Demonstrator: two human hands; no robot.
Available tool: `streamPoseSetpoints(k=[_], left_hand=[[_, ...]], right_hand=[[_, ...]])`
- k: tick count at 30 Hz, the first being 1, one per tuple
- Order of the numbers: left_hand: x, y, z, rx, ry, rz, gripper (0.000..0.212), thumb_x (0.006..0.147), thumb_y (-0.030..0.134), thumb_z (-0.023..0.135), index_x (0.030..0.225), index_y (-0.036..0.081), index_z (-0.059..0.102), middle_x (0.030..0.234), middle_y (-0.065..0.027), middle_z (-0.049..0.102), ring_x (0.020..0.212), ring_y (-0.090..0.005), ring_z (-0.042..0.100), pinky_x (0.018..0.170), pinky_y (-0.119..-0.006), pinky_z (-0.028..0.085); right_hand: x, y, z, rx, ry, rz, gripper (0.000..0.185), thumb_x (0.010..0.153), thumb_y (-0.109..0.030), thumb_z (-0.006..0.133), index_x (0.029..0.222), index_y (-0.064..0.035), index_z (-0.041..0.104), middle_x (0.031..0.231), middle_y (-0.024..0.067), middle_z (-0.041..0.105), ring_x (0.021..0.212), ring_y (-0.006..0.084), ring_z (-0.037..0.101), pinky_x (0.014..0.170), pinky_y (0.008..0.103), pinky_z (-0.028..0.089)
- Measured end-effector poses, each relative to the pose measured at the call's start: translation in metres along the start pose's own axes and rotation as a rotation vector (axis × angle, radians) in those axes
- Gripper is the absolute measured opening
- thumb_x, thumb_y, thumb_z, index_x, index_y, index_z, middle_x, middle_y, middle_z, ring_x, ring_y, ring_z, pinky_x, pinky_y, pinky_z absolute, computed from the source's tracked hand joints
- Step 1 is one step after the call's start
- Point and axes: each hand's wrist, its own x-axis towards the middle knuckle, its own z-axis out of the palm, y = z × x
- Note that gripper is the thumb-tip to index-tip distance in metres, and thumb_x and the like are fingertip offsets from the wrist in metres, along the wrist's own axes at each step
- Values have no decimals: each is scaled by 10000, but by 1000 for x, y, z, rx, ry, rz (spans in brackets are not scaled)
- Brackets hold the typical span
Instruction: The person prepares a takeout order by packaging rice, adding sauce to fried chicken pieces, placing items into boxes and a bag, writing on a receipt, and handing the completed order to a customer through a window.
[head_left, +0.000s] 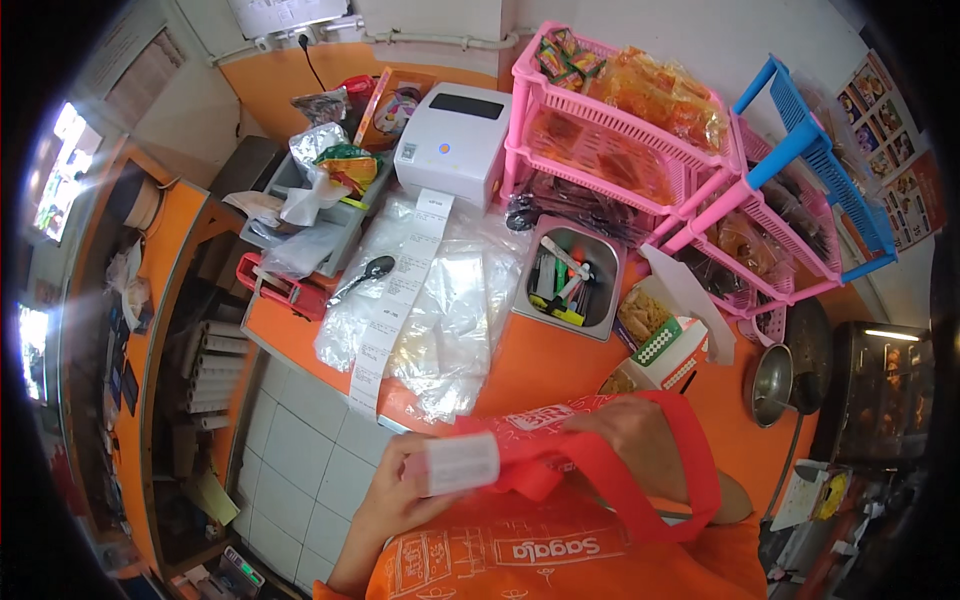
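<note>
Close to my body is a red fabric bag (517, 442) with white printing and broad loop handles. My right hand (626, 439) grips its upper part, the fingers curled over it, while one red handle (697, 465) loops around my wrist. At the bag's left side my left hand (397, 480) pinches a small white printed slip (461, 463), blurred. Whether the slip touches the bag is hard to tell. Just beyond the bag lies an open carton (671, 349) with food (649, 311) at its side. The bag's inside is hidden.
A white label printer (454, 142) feeds a long paper strip (397, 307) over clear plastic bags (450, 330) and a black spoon (373, 271). Nearby stand a steel pan (611, 330) of pens, a red tape dispenser (281, 285), pink racks (630, 112) and a metal bowl (769, 386).
</note>
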Motion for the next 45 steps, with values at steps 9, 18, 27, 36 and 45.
streamPoseSetpoints(k=[9,18,27,36,45], left_hand=[[42,-11,13,-155,-47,-26,231,587,209,773,814,190,734,1459,-231,200,1364,-476,75,1081,-576,86],[56,5,-1,-196,-354,-167,230,656,69,727,878,129,730,1519,-198,107,1381,-465,-49,1094,-545,87],[65,-36,36,-188,-50,-13,338,643,-100,594,902,86,707,994,-88,559,917,-238,580,748,-304,488],[63,-45,45,-353,-16,21,344,687,-93,524,1009,28,502,965,-143,563,888,-297,559,752,-328,455],[49,-64,49,-215,97,-31,155,777,-2,583,892,21,483,812,-135,583,711,-286,580,660,-321,455]], right_hand=[[39,38,-9,61,-55,150,143,730,-168,591,782,-41,547,632,149,545,599,351,573,500,398,444],[45,48,-9,-53,-93,305,157,800,-178,611,916,-95,678,745,152,639,647,352,589,578,390,484],[6,56,-9,31,-242,161,127,796,-135,558,854,-48,631,736,161,605,686,314,602,577,391,472],[78,119,-47,373,-142,172,120,768,-33,526,810,0,633,756,159,613,754,309,619,661,396,490],[104,238,124,-782,-333,30,118,716,-105,571,717,-50,675,814,97,632,856,234,620,681,353,527]])
